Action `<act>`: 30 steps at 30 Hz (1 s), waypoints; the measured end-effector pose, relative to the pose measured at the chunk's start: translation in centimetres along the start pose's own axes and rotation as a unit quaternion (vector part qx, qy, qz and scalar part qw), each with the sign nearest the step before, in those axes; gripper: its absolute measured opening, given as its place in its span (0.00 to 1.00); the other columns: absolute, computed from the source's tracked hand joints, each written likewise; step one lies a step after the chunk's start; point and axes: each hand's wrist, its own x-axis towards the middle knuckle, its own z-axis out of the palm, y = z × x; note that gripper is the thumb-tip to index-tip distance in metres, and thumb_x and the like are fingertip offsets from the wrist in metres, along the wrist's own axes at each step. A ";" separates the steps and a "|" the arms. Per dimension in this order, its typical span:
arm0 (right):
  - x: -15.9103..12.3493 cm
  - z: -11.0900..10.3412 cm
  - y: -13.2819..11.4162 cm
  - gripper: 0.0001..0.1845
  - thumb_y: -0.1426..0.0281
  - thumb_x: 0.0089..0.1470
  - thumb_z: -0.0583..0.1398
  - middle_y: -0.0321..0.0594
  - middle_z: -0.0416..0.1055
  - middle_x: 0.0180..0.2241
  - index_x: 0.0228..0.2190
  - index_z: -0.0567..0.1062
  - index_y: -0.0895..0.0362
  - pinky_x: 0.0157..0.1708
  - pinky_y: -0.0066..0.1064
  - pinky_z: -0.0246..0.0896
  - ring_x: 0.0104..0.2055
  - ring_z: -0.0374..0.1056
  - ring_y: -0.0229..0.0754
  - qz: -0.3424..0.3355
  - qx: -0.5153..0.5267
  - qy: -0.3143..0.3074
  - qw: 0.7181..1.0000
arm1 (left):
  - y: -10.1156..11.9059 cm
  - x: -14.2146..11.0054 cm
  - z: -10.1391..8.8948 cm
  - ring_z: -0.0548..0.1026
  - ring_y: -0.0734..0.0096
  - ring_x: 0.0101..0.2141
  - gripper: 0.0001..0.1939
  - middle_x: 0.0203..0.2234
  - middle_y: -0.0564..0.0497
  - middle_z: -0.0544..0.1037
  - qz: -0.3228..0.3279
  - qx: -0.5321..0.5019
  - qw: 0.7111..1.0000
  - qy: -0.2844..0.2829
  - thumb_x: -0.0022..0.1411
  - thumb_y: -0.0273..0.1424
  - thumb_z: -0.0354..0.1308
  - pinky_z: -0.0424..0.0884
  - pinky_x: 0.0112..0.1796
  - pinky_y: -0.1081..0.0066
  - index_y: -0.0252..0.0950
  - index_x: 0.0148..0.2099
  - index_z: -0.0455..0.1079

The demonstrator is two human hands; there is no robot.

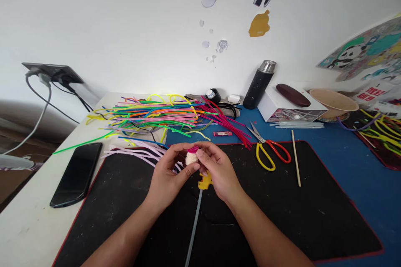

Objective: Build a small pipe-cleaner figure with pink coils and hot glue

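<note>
Between my two hands, above the black mat (125, 200), is a small pipe-cleaner piece (191, 158), cream below with a magenta top. My left hand (169, 173) pinches it from the left with thumb and fingers. My right hand (222, 171) closes on its right side, the thumb against the magenta part. Just below the hands lies a yellow glue gun (205, 181), partly covered by the right hand. A long grey glue stick (194, 225) runs from it towards me. Lilac pipe cleaners (134, 154) lie beside my left hand.
Scissors (265, 150) and a wooden stick (295, 158) lie to the right. A pile of coloured pipe cleaners (156, 112) spreads behind the hands. A phone (77, 173) is at the left. A black flask (259, 85), a white box (275, 106) and a bowl (333, 102) stand at the back.
</note>
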 end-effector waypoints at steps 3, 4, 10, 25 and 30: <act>-0.1 0.0 0.1 0.19 0.54 0.58 0.71 0.36 0.73 0.31 0.46 0.85 0.52 0.23 0.25 0.58 0.28 0.65 0.36 0.009 0.000 -0.010 1.000 | 0.0 -0.1 0.0 0.80 0.64 0.41 0.18 0.44 0.48 0.83 0.036 0.031 0.999 0.002 0.63 0.36 0.74 0.76 0.42 0.68 0.42 0.54 0.78; -0.1 0.0 0.1 0.20 0.54 0.58 0.71 0.36 0.74 0.32 0.47 0.85 0.52 0.24 0.25 0.61 0.29 0.66 0.37 0.012 0.002 -0.014 1.000 | 0.0 -0.1 -0.1 0.80 0.64 0.41 0.17 0.44 0.48 0.82 0.051 0.048 0.998 0.003 0.64 0.36 0.73 0.76 0.42 0.67 0.42 0.54 0.78; -0.3 0.3 0.3 0.23 0.51 0.56 0.72 0.40 0.79 0.38 0.47 0.85 0.51 0.33 0.30 0.72 0.34 0.72 0.40 0.042 0.059 -0.037 0.997 | 0.1 -0.2 -0.2 0.77 0.65 0.40 0.18 0.45 0.49 0.82 0.135 0.191 0.972 0.021 0.67 0.35 0.71 0.73 0.41 0.67 0.45 0.57 0.76; -0.5 0.1 0.1 0.23 0.50 0.56 0.72 0.36 0.74 0.25 0.35 0.81 0.58 0.22 0.27 0.63 0.23 0.67 0.36 0.094 0.120 -0.042 0.987 | 0.9 0.0 -0.8 0.80 0.58 0.47 0.16 0.47 0.45 0.83 0.056 0.065 0.996 -0.036 0.75 0.41 0.60 0.75 0.51 0.62 0.44 0.59 0.79; -0.6 0.1 0.1 0.22 0.51 0.57 0.72 0.35 0.75 0.24 0.36 0.79 0.56 0.21 0.26 0.60 0.21 0.67 0.36 0.120 0.125 -0.059 0.983 | 1.0 0.5 -0.9 0.82 0.57 0.48 0.16 0.47 0.45 0.86 -0.022 -0.038 0.999 -0.030 0.73 0.44 0.63 0.77 0.51 0.63 0.41 0.53 0.83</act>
